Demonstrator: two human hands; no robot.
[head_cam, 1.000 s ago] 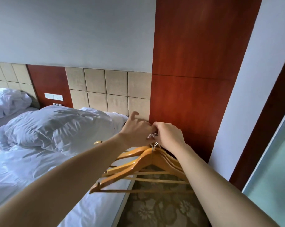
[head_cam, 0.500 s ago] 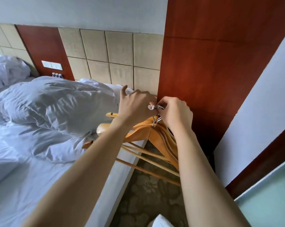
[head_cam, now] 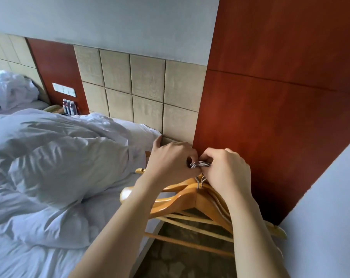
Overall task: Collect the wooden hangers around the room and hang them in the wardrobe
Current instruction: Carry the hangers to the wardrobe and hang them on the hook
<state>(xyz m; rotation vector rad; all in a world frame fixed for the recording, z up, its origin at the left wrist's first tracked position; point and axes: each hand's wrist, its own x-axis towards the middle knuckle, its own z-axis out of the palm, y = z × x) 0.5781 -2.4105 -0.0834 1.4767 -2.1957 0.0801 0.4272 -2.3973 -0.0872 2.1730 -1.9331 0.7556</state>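
Observation:
A bunch of several wooden hangers (head_cam: 187,201) hangs in front of me over the gap between bed and wall. Their metal hooks (head_cam: 199,164) are gathered together at the top. My left hand (head_cam: 170,160) grips the hooks from the left, fingers curled round them. My right hand (head_cam: 227,171) pinches the same hooks from the right. The two hands touch at the hooks. The hangers' right ends are hidden behind my right forearm. No wardrobe rail is in view.
A bed with a rumpled white duvet (head_cam: 49,161) fills the left. A padded beige headboard (head_cam: 142,89) and a red-brown wood panel (head_cam: 270,97) stand ahead. Bottles (head_cam: 69,106) sit by the wall switch (head_cam: 64,89). Patterned carpet (head_cam: 182,255) lies below; a white wall (head_cam: 326,217) is at right.
The view has shifted a little, so the hands and hangers sit lower and to the right. Both hands keep hold of the hooks, and the hangers have swung flatter.

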